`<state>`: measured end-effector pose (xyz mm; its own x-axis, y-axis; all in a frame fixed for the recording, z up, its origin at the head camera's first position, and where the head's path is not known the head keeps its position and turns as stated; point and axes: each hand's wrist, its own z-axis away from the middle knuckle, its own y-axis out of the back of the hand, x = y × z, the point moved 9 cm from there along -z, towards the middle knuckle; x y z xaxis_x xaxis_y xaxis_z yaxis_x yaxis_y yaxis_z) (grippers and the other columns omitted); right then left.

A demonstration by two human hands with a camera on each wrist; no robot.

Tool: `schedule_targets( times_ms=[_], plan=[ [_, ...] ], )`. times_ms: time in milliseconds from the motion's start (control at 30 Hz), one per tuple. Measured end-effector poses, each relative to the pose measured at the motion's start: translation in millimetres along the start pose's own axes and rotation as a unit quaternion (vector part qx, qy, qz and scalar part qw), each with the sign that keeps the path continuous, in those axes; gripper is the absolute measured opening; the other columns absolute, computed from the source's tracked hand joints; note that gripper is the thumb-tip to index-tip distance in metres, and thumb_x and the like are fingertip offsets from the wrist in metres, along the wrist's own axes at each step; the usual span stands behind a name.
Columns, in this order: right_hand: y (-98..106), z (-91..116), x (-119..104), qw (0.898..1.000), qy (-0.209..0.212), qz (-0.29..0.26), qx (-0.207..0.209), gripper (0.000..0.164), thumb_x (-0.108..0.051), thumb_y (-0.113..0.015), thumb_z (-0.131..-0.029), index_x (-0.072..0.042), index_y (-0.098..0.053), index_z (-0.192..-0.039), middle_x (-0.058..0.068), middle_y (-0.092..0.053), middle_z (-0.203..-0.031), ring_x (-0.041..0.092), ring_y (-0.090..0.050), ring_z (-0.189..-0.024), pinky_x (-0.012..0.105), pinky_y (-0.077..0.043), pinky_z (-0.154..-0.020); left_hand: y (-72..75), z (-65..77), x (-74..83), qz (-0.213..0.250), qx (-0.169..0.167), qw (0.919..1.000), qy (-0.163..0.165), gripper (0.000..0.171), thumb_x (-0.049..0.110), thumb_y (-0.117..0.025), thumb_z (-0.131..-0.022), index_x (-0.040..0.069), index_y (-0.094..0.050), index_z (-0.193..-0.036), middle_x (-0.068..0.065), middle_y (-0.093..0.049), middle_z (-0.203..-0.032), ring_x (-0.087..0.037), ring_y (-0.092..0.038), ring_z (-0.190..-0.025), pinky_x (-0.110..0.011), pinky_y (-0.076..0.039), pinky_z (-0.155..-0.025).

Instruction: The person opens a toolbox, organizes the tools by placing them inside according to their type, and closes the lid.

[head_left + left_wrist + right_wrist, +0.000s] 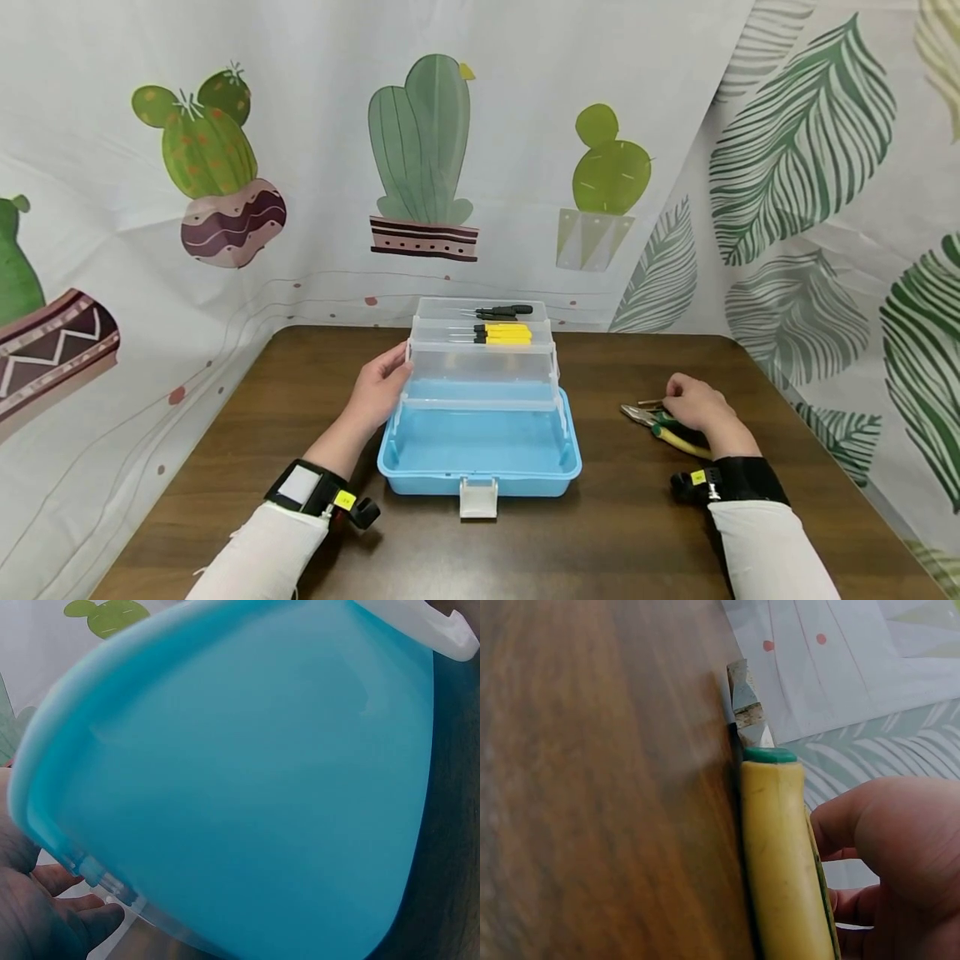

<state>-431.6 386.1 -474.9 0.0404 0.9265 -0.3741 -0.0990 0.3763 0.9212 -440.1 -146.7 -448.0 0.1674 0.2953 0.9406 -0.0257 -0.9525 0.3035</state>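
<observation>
A blue toolbox (480,485) stands open, with its clear stepped trays (480,367) raised at the back. My left hand (380,387) holds the left edge of these trays. In the left wrist view, the thumb and fingertips of that hand (60,911) show at the clear edge beyond the blue wall. Pliers (682,437) with yellow-green handles lie on the table to the right. Beside them, my right hand (699,404) has bent fingers next to a thin brown stick (648,403). The pliers' yellow handle (776,855) partly hides its fingertips in the right wrist view.
Yellow-handled screwdrivers (506,333) and black-handled ones (510,312) lie in the upper trays. A white latch (478,498) hangs at the box's front. The brown table (600,542) meets a printed cloth (517,167) behind.
</observation>
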Motion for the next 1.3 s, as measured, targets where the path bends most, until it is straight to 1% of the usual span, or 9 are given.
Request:
schedule_targets(
  times_ms=[100,167,300,533,800,933,1067,1300],
  plan=[
    [3.5,-1.4,-2.7,1.0,0.019,-0.011,0.019,0.009,-0.016,-0.055,-0.096,-0.008,-0.056,-0.098,0.019,-0.063,-0.104,0.032,-0.054,-0.084,0.042,-0.043,-0.071,0.7,-0.6,-0.3,0.0,-0.002,1.0,-0.001,0.048,0.031,-0.051,-0.109,0.024,-0.047,-0.156,-0.008,-0.051,-0.158,-0.033,-0.051,-0.144,-0.057,-0.045,-0.114],
    [6.4,-0.5,-4.3,0.999,0.029,-0.021,0.03,0.007,-0.013,-0.056,-0.094,-0.006,-0.058,-0.096,0.02,-0.063,-0.104,0.032,-0.055,-0.085,0.043,-0.044,-0.073,1.0,-0.8,-0.9,-0.001,-0.002,1.0,0.0,0.048,0.032,-0.051,-0.109,0.024,-0.046,-0.156,-0.008,-0.051,-0.158,-0.033,-0.051,-0.144,-0.057,-0.045,-0.113],
    [11.2,2.1,-4.7,0.998,0.037,-0.034,0.04,0.005,-0.009,-0.059,-0.091,-0.005,-0.062,-0.095,0.021,-0.066,-0.104,0.033,-0.058,-0.087,0.045,-0.047,-0.075,1.4,-1.4,-1.8,-0.007,0.0,1.0,0.003,0.048,0.034,-0.051,-0.109,0.024,-0.046,-0.156,-0.008,-0.051,-0.158,-0.033,-0.051,-0.143,-0.056,-0.047,-0.112],
    [16.1,5.6,-1.5,0.998,0.03,-0.043,0.046,0.008,-0.008,-0.061,-0.089,-0.004,-0.065,-0.096,0.018,-0.067,-0.098,0.03,-0.059,-0.083,0.042,-0.048,-0.071,0.1,-1.3,-1.0,-0.009,0.0,0.9999,0.005,0.047,0.033,-0.05,-0.109,0.025,-0.047,-0.156,-0.007,-0.052,-0.157,-0.033,-0.052,-0.143,-0.056,-0.047,-0.111],
    [22.4,9.3,-1.0,0.994,0.037,-0.057,0.085,0.009,-0.006,-0.063,-0.089,-0.001,-0.067,-0.096,0.018,-0.068,-0.095,0.029,-0.061,-0.083,0.037,-0.048,-0.068,0.1,0.6,0.9,-0.012,-0.004,0.9999,0.01,0.049,0.035,-0.05,-0.109,0.026,-0.045,-0.157,-0.008,-0.051,-0.158,-0.034,-0.052,-0.143,-0.055,-0.049,-0.11],
    [21.9,9.2,0.3,0.993,0.038,-0.061,0.092,0.007,-0.007,-0.065,-0.09,-0.002,-0.067,-0.094,0.017,-0.069,-0.093,0.028,-0.062,-0.082,0.036,-0.048,-0.067,0.5,2.0,0.5,-0.013,-0.005,0.9999,0.009,0.049,0.034,-0.05,-0.109,0.025,-0.045,-0.157,-0.008,-0.051,-0.158,-0.034,-0.052,-0.142,-0.056,-0.049,-0.109],
    [23.9,9.3,1.7,0.992,0.044,-0.061,0.1,0.005,-0.007,-0.068,-0.088,-0.003,-0.068,-0.091,0.017,-0.07,-0.091,0.027,-0.063,-0.081,0.037,-0.049,-0.067,1.2,2.1,-2.6,-0.015,-0.001,0.9998,0.013,0.048,0.034,-0.05,-0.109,0.027,-0.046,-0.156,-0.007,-0.052,-0.157,-0.033,-0.053,-0.142,-0.055,-0.05,-0.109],
    [30.7,12.5,4.0,0.989,0.042,-0.074,0.117,0.007,-0.009,-0.07,-0.089,-0.002,-0.07,-0.092,0.017,-0.071,-0.09,0.024,-0.063,-0.078,0.035,-0.049,-0.066,1.5,1.2,-2.4,-0.018,0.0,0.9998,0.002,0.047,0.032,-0.051,-0.109,0.026,-0.047,-0.155,-0.009,-0.053,-0.156,-0.035,-0.055,-0.14,-0.057,-0.05,-0.109]
  ],
)
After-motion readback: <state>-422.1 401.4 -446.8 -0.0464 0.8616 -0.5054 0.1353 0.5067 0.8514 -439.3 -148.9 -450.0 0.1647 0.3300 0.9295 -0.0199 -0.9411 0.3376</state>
